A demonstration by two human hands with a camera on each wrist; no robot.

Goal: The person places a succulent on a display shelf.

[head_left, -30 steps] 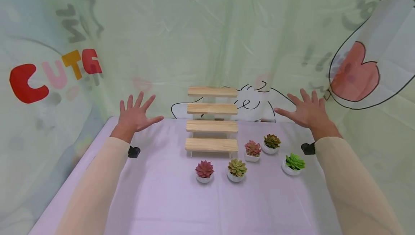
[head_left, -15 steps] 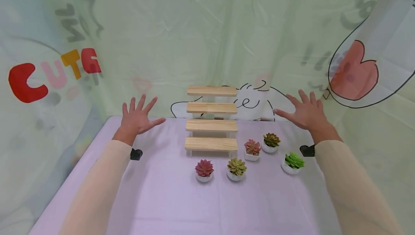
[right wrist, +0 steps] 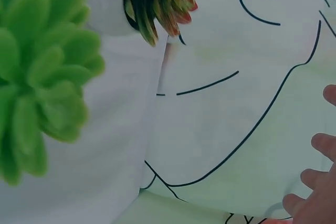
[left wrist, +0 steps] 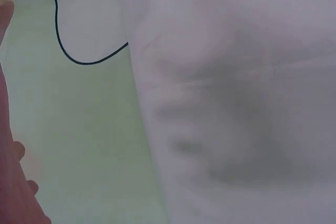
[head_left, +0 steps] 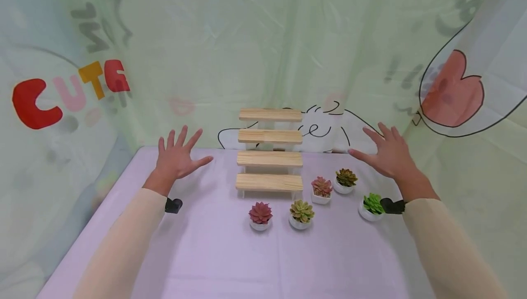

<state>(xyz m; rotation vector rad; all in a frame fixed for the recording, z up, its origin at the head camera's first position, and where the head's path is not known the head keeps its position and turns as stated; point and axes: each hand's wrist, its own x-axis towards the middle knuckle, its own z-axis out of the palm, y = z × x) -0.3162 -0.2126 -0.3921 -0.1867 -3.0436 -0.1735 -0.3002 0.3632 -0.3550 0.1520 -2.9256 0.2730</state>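
Note:
My left hand (head_left: 175, 158) hovers over the table's far left with fingers spread, holding nothing. On the opposite side my right hand (head_left: 390, 154) is spread the same way, beyond the bright green succulent (head_left: 373, 204), whose pot its wrist camera partly overlaps. A four-tier wooden stand (head_left: 269, 182) rises between the hands. In front of it sit a dark red succulent (head_left: 260, 214) and a yellow-green succulent (head_left: 302, 212). To its right are a pink succulent (head_left: 321, 187) in a square white pot and a brown-green succulent (head_left: 346, 178). The right wrist view shows the green succulent (right wrist: 44, 77) close up.
A pale lilac cloth covers the table (head_left: 222, 262). Printed fabric (head_left: 197, 61) hangs right behind the table and along both sides, with the back of the stand close to it.
Both hands have lowered slightly in the head view, the left also drifting a little right. The right wrist camera now overlaps the green succulent's edge. The plants and stand stay put.

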